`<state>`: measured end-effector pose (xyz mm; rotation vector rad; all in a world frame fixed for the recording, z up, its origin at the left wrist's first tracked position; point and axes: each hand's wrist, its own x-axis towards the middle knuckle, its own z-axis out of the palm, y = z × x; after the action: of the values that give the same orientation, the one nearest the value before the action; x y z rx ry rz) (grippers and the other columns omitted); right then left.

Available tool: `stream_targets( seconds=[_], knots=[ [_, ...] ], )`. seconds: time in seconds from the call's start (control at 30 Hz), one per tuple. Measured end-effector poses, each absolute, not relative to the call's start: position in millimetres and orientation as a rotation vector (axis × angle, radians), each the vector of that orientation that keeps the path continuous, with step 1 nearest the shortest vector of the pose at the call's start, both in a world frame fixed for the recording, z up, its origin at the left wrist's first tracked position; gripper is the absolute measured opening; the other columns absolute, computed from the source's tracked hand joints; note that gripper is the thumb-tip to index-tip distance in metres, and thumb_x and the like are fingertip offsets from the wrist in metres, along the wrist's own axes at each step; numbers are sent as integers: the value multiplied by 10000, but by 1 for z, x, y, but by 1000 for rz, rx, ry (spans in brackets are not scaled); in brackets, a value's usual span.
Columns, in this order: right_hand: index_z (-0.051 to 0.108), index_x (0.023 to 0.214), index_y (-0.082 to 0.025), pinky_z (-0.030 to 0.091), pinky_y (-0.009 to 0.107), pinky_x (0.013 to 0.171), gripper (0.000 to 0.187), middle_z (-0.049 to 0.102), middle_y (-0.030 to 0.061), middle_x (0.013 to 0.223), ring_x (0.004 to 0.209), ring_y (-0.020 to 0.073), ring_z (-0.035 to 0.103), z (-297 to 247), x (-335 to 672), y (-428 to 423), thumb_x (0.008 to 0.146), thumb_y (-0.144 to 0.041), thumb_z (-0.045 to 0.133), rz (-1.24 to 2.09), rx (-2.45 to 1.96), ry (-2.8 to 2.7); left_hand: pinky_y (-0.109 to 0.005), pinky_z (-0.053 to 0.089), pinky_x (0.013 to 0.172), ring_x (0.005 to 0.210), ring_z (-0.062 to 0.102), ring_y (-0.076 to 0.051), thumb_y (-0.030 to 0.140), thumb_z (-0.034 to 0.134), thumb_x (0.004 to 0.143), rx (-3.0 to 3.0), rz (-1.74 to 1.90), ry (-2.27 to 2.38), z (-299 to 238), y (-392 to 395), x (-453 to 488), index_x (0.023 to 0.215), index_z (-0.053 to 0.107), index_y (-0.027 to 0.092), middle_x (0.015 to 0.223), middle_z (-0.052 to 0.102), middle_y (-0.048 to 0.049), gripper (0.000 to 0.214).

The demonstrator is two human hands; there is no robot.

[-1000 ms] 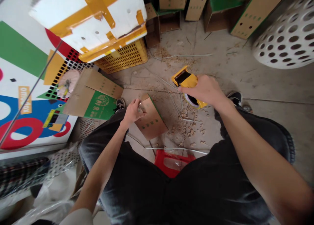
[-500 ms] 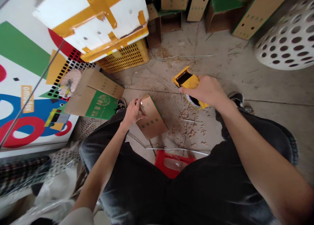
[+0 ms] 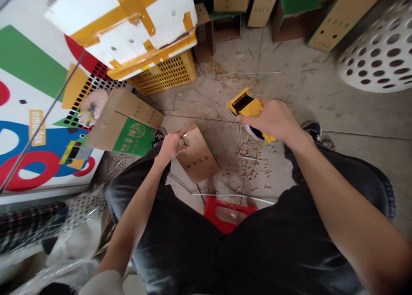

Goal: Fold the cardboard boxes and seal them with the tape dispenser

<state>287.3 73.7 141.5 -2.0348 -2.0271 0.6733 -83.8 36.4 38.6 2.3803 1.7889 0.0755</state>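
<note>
- Ahead of both hands, a white box [image 3: 128, 28] bound with yellow strapping rests on a yellow plastic crate [image 3: 167, 76], raised off the concrete floor [image 3: 309, 89].
- Beyond the right hand, flattened cartons [image 3: 341, 20] lean together, out of the way.
- Under the left hand [image 3: 170, 147], a cardboard carton [image 3: 199, 157] with green edging lies on the floor.
- Around a yellow tape dispenser [image 3: 247, 106], the right hand [image 3: 273, 119] clenches its body, leaving the tape roll clear.
- At the carton's corner, the left hand pinches a small shiny item [image 3: 183, 141], too small to identify.

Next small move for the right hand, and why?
Probably bring the yellow tape dispenser in the right hand across to the cardboard box. The dispenser is gripped but sits apart from the box, while the left hand pinches the box's edge and seems to steady it.
</note>
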Motion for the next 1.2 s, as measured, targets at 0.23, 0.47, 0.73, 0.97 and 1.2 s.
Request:
stream_targets(
  seconds=[0.23,0.47,0.73,0.97,1.2],
  knots=[
    [679,1040,-170,500,460,748,655,703,194,980,934,386,667,142,288,73,718,-741,681,677,-2010,-2036,-420,535,879,1057,666,-357,352,851,710,2411,5,1824,29,35,-82,1278,569,184,1168,677,-156,656],
    [671,1122,-188,492,485,783,659,700,206,1029,994,412,645,142,290,73,731,-716,706,721,-2007,-2011,-425,512,929,1119,632,-362,385,858,736,2386,-110,1966,29,28,-65,1258,497,169,1225,629,-189,670],
    [661,1180,-176,487,526,786,692,682,224,1068,1042,458,631,142,290,72,754,-720,682,759,-2011,-2028,-366,509,867,1066,673,-331,367,832,780,2333,-383,1985,45,32,-55,1210,529,144,1155,680,-176,572],
    [681,1076,-164,483,447,735,676,701,204,1022,960,388,659,142,289,73,723,-741,678,700,-2061,-2034,-381,508,847,1047,685,-349,351,837,781,2366,-395,1945,50,35,-54,1165,601,123,1082,719,-181,506],
    [684,1099,-178,485,445,732,674,702,203,1021,950,385,655,143,289,73,713,-731,698,689,-2052,-2025,-358,500,837,1014,700,-327,371,811,794,2337,-360,1924,53,40,-61,1070,685,178,982,747,-136,360]
  ],
)
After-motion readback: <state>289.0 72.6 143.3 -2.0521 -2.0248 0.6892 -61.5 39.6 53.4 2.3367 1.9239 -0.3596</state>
